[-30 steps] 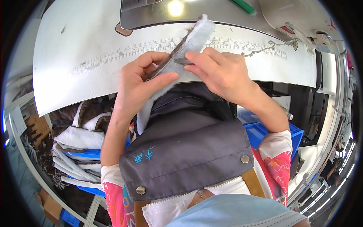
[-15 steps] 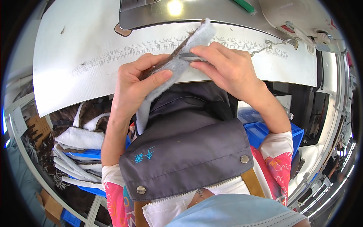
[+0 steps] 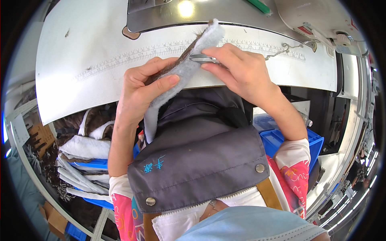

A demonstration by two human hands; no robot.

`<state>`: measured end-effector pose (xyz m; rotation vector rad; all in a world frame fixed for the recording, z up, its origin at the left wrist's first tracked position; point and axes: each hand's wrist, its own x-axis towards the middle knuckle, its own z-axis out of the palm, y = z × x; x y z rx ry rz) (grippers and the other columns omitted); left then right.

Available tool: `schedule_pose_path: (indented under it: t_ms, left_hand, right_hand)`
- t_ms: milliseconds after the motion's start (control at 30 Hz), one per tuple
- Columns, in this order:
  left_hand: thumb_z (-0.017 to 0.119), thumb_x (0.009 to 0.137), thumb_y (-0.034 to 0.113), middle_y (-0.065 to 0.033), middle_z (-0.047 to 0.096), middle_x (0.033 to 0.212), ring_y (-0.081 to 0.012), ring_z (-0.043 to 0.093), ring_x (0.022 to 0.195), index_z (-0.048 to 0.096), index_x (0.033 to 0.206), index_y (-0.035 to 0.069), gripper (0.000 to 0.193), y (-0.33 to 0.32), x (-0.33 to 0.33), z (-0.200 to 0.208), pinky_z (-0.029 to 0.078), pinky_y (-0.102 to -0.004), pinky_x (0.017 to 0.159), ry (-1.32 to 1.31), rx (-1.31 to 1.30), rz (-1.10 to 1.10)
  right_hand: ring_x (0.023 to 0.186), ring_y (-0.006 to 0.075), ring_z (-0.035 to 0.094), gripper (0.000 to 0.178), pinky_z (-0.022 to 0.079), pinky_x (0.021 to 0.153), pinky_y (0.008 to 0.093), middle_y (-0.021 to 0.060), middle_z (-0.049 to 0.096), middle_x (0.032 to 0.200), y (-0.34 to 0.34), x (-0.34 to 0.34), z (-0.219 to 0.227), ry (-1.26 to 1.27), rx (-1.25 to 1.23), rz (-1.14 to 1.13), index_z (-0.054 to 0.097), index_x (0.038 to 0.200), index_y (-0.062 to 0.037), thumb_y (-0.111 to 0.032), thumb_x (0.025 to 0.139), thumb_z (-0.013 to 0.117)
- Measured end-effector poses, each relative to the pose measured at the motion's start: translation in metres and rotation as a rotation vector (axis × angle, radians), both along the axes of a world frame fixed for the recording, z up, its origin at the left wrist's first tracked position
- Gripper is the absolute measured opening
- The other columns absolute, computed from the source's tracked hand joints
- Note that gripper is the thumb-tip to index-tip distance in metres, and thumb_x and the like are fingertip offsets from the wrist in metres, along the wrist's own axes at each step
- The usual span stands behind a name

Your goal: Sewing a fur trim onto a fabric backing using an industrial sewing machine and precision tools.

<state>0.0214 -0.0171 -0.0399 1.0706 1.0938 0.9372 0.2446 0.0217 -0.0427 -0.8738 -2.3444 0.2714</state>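
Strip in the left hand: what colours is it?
The strip is white on one face, furry brown on the other; head view shows it best.

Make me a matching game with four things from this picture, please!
1. left hand
2. right hand
3. strip
4. apron

A. dark grey
B. holding a small metal tool
C. gripping something fluffy between thumb and fingers
D. white on one side, brown on the other

Right pairs: 1-C, 2-B, 3-D, 4-A
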Motion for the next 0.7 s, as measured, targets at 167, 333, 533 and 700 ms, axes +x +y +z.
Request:
schedule_pose_path:
  t_ms: [167,333,533,700]
  left_hand:
    - [0.066,0.077,0.001,0.0005,0.054,0.08,-0.0063,0.049,0.076,0.063,0.109,-0.005,0.033,0.002,0.001,0.005,0.038,-0.0184,0.069,0.015,0.007,-0.033]
    - [0.067,0.076,0.0,0.0006,0.054,0.081,-0.0065,0.05,0.077,0.062,0.11,-0.005,0.035,0.002,0.0,0.004,0.037,-0.0185,0.07,0.024,0.006,-0.072]
    - [0.068,0.074,0.002,-0.0057,0.058,0.081,-0.0133,0.056,0.067,0.066,0.094,-0.001,0.02,-0.013,0.008,0.013,0.044,-0.0258,0.059,0.599,0.418,0.006]
    - [0.072,0.068,0.003,-0.0036,0.053,0.082,-0.0179,0.055,0.063,0.066,0.094,0.008,0.027,-0.025,0.024,0.0,0.045,-0.028,0.055,0.979,0.992,0.105]
  right_hand:
    - [0.056,0.0206,0.059,0.024,0.045,0.047,0.0297,0.005,0.058,0.073,0.0,0.0,0.004,-0.015,-0.034,-0.001,0.061,0.096,-0.0077,-0.012,0.076,0.071]
    - [0.056,0.0193,0.058,0.025,0.045,0.048,0.0295,0.0043,0.059,0.073,0.002,0.003,-0.003,-0.033,-0.054,0.016,0.061,0.098,-0.0078,-0.012,0.076,0.071]
    - [0.056,0.0145,0.054,0.038,0.044,0.054,0.0264,0.0035,0.06,0.071,0.002,0.009,0.043,0.129,-0.604,0.034,0.059,0.11,-0.0106,-0.015,0.075,0.073]
    - [0.064,0.0237,0.063,0.031,0.049,0.057,0.0306,0.0086,0.062,0.072,0.0,-0.004,0.016,0.17,-0.506,0.018,0.059,0.102,-0.0092,-0.014,0.074,0.072]
